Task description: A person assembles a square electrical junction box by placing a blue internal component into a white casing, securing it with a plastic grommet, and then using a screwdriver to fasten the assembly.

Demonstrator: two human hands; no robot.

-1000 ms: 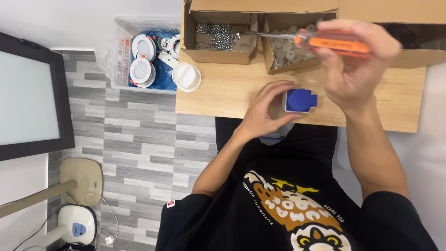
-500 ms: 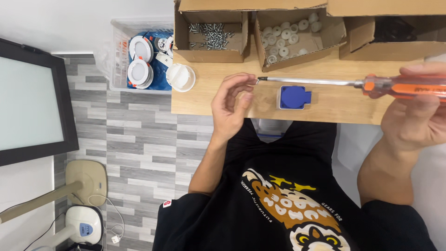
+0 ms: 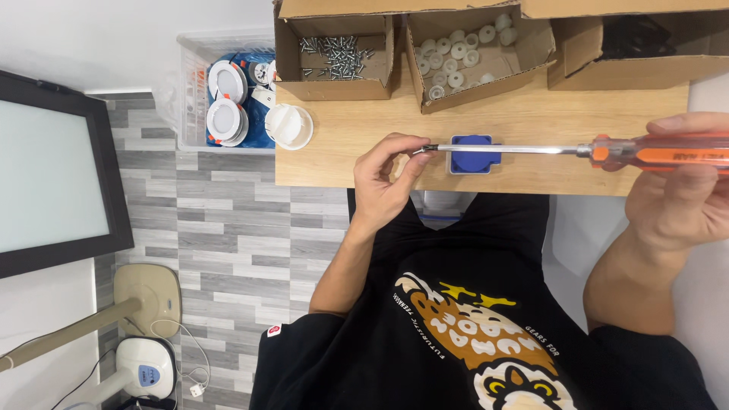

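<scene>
The left hand (image 3: pixel 383 178) is pinched narrowly on a small screw (image 3: pixel 420 149), which is held against the tip of a screwdriver (image 3: pixel 577 150). The screwdriver's orange handle is gripped by the right hand (image 3: pixel 680 193) at the right edge of the view, and its metal shaft is laid level across a blue socket insert (image 3: pixel 471 152) resting on the wooden table (image 3: pixel 531 121). On the far side of the table, a cardboard box of screws (image 3: pixel 334 57) and a cardboard box of white washers (image 3: pixel 467 57) are set side by side.
</scene>
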